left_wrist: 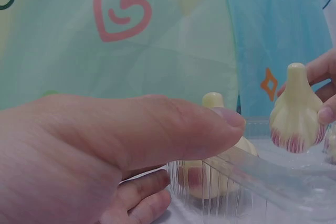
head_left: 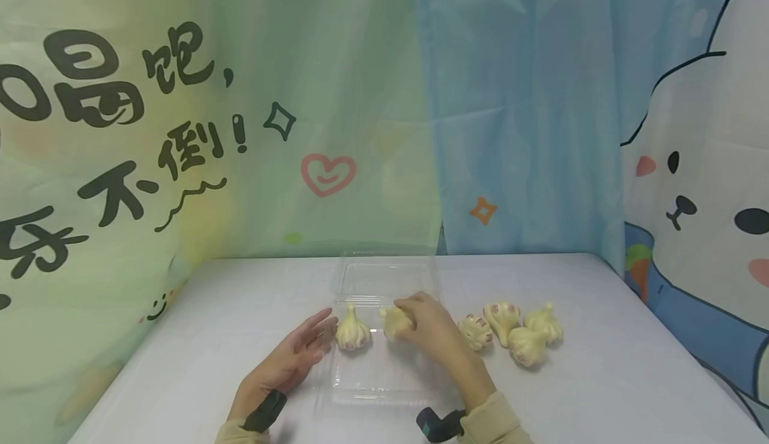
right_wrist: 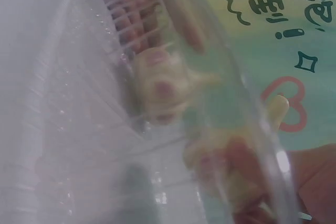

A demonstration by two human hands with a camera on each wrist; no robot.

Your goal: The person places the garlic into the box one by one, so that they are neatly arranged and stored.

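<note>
My right hand (head_left: pixel 435 330) pinches a garlic bulb (head_left: pixel 396 324) over the clear plastic box (head_left: pixel 384 380). In the left wrist view this held bulb (left_wrist: pixel 296 111) hangs with its stem up and its purple-streaked base down. Another garlic bulb (head_left: pixel 353 330) stands upright inside the box at the left. Beside the box's left wall is my left hand (head_left: pixel 294 354), fingers extended, with the thumb (left_wrist: pixel 184 127) close over the rim. Through the blurred plastic in the right wrist view, both the standing bulb (right_wrist: pixel 163 85) and the held one show.
Several more garlic bulbs (head_left: pixel 529 347) lie in a cluster on the white table (head_left: pixel 601 377), to the right of the box. The box's clear lid (head_left: pixel 387 277) is folded open toward the back. Behind the table hangs a printed curtain (head_left: pixel 517 97).
</note>
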